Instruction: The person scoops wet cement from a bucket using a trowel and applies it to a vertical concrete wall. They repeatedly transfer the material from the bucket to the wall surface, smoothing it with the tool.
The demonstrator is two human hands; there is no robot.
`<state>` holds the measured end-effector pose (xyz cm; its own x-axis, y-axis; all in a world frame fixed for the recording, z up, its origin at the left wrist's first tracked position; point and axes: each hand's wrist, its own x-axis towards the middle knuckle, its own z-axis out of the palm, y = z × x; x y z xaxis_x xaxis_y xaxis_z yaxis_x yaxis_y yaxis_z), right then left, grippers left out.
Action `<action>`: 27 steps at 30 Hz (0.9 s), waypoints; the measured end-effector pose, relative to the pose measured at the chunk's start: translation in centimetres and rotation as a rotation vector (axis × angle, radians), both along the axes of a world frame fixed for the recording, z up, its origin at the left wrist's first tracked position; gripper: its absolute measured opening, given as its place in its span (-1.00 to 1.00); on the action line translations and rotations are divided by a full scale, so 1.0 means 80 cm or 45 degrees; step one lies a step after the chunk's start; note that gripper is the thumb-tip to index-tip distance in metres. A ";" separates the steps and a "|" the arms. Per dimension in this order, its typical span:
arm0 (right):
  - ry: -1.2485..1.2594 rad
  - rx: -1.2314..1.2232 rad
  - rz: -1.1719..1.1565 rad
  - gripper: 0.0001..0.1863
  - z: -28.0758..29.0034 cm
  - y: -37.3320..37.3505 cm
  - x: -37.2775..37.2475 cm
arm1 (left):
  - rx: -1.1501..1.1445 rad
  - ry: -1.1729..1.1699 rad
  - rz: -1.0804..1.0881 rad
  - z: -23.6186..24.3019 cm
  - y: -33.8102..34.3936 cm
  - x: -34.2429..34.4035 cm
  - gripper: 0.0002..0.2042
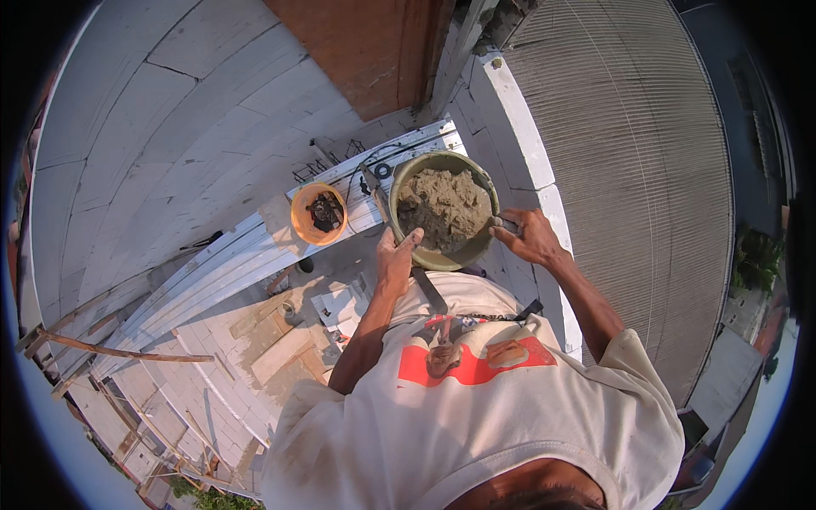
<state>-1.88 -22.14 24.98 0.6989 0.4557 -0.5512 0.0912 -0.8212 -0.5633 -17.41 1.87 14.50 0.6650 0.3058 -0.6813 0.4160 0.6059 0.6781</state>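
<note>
Mid-frame, the left hand (396,262) and right hand (531,238) clasp the bucket (467,255) at opposite sides (probably balancing its mortar (446,202)).

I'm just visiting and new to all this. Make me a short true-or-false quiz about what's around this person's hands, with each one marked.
1. The left hand and the right hand are both at the edge of the green bucket. True.
2. The green bucket is full of clear water. False: it holds a lumpy grey-brown mix.
3. The orange bucket stands to the left of the green bucket. True.
4. The orange bucket has nothing inside. False: dark items lie in it, too unclear to name.
5. A ribbed grey surface spreads out on the right. True.
</note>
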 end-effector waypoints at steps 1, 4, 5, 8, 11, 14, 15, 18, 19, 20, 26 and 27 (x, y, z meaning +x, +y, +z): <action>-0.016 -0.004 0.048 -0.54 0.022 0.006 0.009 | 0.055 -0.119 0.010 -0.029 0.000 -0.011 -0.59; -0.125 0.016 0.163 -0.56 0.088 0.022 0.027 | 0.032 -0.051 0.037 -0.018 -0.001 -0.004 -0.61; -0.055 -0.011 0.176 -0.55 0.123 0.040 0.038 | 0.017 -0.048 0.080 -0.016 -0.001 -0.003 -0.62; -0.125 0.194 0.182 -0.54 0.190 0.067 0.063 | 0.289 0.018 -0.044 -0.074 0.001 -0.007 -0.51; -0.300 0.405 0.125 -0.53 0.255 0.101 0.105 | 0.445 0.113 -0.080 -0.113 -0.002 0.004 -0.40; -0.115 0.486 0.121 -0.59 0.372 0.154 0.172 | 0.437 0.110 -0.106 -0.084 0.005 0.007 -0.42; -0.090 0.618 0.105 -0.60 0.390 0.176 0.197 | 0.469 0.148 -0.124 -0.062 0.011 0.005 -0.43; 0.207 1.134 0.047 -0.66 0.462 0.218 0.282 | 0.387 0.140 -0.113 -0.070 0.007 0.003 -0.49; 0.260 1.234 0.034 -0.67 0.482 0.224 0.327 | 0.324 0.102 -0.110 -0.075 -0.001 0.012 -0.51; 0.384 1.354 0.058 -0.68 0.475 0.251 0.379 | 0.283 0.076 -0.036 -0.061 0.001 0.006 -0.55; 0.240 1.830 0.180 -0.65 0.524 0.232 0.429 | 0.556 0.077 -0.088 -0.059 -0.001 0.011 -0.66; 0.025 1.826 0.153 -0.62 0.525 0.218 0.405 | 0.534 0.064 -0.057 -0.103 -0.002 0.009 -0.66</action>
<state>30.49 -4.70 66.98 0.6151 0.6696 0.4162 0.1007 0.4569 -0.8838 -16.73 1.72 6.24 0.6532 0.5350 -0.5358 0.4746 0.2620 0.8403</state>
